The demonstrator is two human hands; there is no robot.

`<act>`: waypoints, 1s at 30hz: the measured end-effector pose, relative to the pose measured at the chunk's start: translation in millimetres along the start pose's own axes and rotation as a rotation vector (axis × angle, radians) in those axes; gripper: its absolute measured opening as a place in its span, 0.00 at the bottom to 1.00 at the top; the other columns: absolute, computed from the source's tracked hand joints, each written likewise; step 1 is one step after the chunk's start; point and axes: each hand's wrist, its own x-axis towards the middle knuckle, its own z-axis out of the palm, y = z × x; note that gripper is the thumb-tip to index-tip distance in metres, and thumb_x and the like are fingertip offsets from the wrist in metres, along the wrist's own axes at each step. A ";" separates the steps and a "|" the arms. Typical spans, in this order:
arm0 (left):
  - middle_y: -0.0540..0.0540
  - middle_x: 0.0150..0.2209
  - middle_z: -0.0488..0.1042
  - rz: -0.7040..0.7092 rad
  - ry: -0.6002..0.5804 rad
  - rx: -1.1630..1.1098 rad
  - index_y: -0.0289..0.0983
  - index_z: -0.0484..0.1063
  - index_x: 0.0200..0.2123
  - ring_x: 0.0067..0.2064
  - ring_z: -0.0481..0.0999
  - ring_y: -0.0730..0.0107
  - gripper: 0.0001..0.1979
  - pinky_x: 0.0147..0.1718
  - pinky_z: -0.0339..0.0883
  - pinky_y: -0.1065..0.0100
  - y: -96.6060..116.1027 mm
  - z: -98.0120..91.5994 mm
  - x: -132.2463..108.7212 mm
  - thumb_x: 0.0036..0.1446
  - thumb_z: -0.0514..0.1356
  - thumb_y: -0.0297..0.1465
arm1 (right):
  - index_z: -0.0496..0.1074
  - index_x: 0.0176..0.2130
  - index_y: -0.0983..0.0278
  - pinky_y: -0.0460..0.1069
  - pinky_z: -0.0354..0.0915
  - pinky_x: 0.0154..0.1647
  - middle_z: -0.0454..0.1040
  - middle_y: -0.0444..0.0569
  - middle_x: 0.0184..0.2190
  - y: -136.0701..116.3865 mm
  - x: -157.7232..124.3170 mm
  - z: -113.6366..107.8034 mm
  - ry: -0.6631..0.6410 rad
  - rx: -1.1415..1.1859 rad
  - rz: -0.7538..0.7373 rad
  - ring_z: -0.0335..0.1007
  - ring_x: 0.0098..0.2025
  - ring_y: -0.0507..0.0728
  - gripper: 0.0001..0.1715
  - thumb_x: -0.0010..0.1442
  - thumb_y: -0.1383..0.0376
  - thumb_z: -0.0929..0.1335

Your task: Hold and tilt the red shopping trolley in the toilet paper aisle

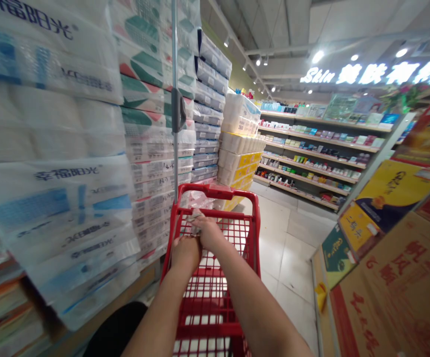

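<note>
A red shopping cart stands in front of me in a shop aisle, and both my arms reach forward over its basket. My right hand is closed on a small crumpled grey-white thing that I cannot make out, held above the cart's far end. My left hand sits just behind and left of it, curled, touching the right wrist; its fingers are hidden, so what it holds, if anything, does not show.
Tall stacks of wrapped toilet paper packs crowd the left side, with a metal pole beside the cart. Cardboard boxes line the right. Shelves of small goods run across the far end of the tiled floor.
</note>
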 end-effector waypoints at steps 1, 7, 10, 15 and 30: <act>0.38 0.37 0.79 0.010 0.020 -0.008 0.36 0.77 0.38 0.46 0.75 0.59 0.16 0.51 0.58 0.57 -0.2 0.1 -0.6 0.60 0.49 0.28 | 0.76 0.47 0.58 0.51 0.62 0.52 0.74 0.44 0.49 3.5 -0.1 -2.6 0.038 -0.018 0.054 0.65 0.47 0.57 0.26 0.51 0.77 0.65; 0.39 0.37 0.79 0.017 0.058 -0.024 0.36 0.77 0.38 0.45 0.75 0.58 0.18 0.49 0.59 0.57 -0.6 2.9 -2.1 0.61 0.46 0.29 | 0.78 0.43 0.57 0.52 0.63 0.49 0.74 0.46 0.46 17.8 -19.2 -15.1 0.076 -0.077 0.065 0.65 0.45 0.58 0.25 0.48 0.77 0.65; 0.40 0.39 0.79 0.018 0.075 -0.059 0.37 0.77 0.38 0.45 0.75 0.59 0.19 0.50 0.58 0.57 -0.7 4.5 -2.1 0.62 0.46 0.31 | 0.78 0.41 0.58 0.51 0.64 0.47 0.74 0.47 0.45 19.8 -30.4 -20.9 0.149 -0.059 0.105 0.65 0.44 0.57 0.24 0.49 0.78 0.64; 0.42 0.38 0.79 0.023 0.113 -0.101 0.38 0.77 0.37 0.44 0.75 0.59 0.19 0.50 0.57 0.56 -1.9 6.9 -2.2 0.63 0.46 0.34 | 0.76 0.42 0.59 0.52 0.64 0.46 0.72 0.49 0.42 17.8 -51.0 -25.6 0.294 -0.097 0.258 0.66 0.43 0.58 0.26 0.49 0.80 0.62; 0.42 0.38 0.80 0.017 0.102 -0.055 0.39 0.77 0.36 0.45 0.75 0.58 0.20 0.49 0.58 0.56 -3.4 7.7 4.6 0.63 0.45 0.34 | 0.65 0.57 0.57 0.56 0.60 0.56 0.64 0.49 0.57 3.6 -68.4 -28.9 0.152 -0.144 0.226 0.58 0.56 0.62 0.37 0.48 0.74 0.67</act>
